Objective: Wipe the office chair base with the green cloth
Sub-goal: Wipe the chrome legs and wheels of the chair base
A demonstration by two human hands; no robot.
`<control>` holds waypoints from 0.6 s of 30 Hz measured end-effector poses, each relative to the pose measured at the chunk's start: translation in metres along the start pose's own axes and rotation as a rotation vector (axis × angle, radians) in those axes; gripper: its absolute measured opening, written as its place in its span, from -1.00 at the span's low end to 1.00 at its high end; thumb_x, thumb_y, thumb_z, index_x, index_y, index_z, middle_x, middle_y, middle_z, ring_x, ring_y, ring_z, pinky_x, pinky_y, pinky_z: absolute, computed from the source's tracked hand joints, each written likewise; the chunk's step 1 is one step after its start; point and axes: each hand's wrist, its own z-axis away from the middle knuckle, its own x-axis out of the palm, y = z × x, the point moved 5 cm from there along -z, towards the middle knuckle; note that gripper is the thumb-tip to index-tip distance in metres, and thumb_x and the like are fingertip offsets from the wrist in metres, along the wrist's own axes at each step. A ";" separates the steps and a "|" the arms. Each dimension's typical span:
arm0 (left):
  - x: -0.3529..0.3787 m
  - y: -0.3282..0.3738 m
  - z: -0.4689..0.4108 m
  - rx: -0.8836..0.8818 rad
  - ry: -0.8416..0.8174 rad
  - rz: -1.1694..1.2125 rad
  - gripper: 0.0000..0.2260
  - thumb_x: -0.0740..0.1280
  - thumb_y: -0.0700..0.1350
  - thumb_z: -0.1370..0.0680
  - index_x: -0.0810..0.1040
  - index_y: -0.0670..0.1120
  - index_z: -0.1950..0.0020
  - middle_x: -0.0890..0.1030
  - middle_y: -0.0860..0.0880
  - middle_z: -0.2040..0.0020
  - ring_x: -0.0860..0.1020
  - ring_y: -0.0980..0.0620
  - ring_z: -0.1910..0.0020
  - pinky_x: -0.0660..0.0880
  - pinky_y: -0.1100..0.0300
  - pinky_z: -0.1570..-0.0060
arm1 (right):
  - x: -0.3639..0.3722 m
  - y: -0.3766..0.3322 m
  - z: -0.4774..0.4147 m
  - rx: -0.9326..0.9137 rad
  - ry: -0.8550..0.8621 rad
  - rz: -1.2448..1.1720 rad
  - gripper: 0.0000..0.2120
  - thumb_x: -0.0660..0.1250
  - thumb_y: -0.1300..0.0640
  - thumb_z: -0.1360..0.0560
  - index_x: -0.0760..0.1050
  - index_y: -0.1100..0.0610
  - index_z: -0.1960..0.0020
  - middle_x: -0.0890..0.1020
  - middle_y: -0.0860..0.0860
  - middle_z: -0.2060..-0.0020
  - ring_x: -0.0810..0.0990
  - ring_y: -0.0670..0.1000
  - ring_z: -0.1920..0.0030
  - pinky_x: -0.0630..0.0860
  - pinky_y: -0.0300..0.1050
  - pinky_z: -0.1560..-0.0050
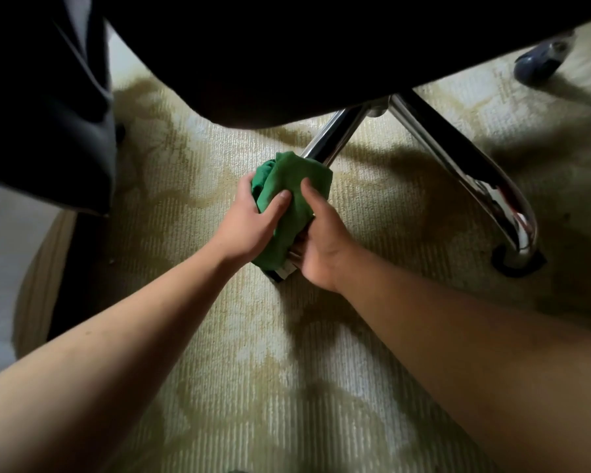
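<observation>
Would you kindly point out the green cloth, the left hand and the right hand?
green cloth (287, 175): head view, upper fold.
left hand (249, 227): head view, back of the hand.
right hand (321, 247): head view, back of the hand.

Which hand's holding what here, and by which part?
Both grip the cloth, which is wrapped over a chrome leg. Left hand holds its left side, thumb on top; right hand clamps its lower right side round the leg's outer end.

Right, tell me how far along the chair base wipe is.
Done: nothing provably; no leg shows a clear wiped mark. In hand: left grip and right grip hold the green cloth wrapped round the near chrome leg, by its outer end. Left, likely: the other chrome leg, its caster, and the far caster.
</observation>
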 end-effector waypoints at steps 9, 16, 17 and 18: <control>0.016 0.040 -0.037 -0.021 0.037 -0.118 -0.52 0.24 0.17 -0.70 0.31 -0.06 -0.52 0.63 -0.10 -0.19 0.65 -0.10 -0.10 0.62 -0.05 -0.13 | -0.010 -0.051 0.006 0.010 -0.040 0.023 -0.45 0.27 -0.28 -0.58 0.52 0.05 -0.41 0.67 0.12 -0.24 0.61 0.13 -0.25 0.53 0.09 -0.01; 0.034 0.071 -0.063 -0.061 0.051 -0.140 -0.50 0.23 0.21 -0.69 0.36 -0.06 -0.53 0.62 -0.17 -0.28 0.62 -0.18 -0.23 0.56 -0.14 -0.29 | -0.027 -0.086 0.007 -0.060 -0.054 0.024 -0.51 0.23 -0.20 -0.63 0.44 0.04 -0.45 0.66 0.13 -0.24 0.67 0.17 -0.21 0.64 0.17 -0.01; 0.036 0.074 -0.065 -0.063 0.065 -0.155 -0.51 0.23 0.21 -0.70 0.40 -0.09 -0.49 0.63 -0.19 -0.28 0.61 -0.19 -0.24 0.54 -0.13 -0.31 | -0.029 -0.091 0.007 -0.069 -0.060 0.022 -0.54 0.22 -0.17 -0.64 0.44 0.03 -0.45 0.65 0.14 -0.25 0.66 0.17 -0.22 0.64 0.20 -0.07; 0.037 0.078 -0.067 -0.070 0.075 -0.160 -0.52 0.22 0.21 -0.70 0.44 -0.11 -0.45 0.63 -0.20 -0.27 0.61 -0.19 -0.24 0.53 -0.13 -0.31 | -0.032 -0.094 0.007 -0.077 -0.066 0.023 -0.56 0.22 -0.15 -0.65 0.45 0.01 -0.45 0.64 0.14 -0.26 0.64 0.18 -0.25 0.62 0.24 -0.13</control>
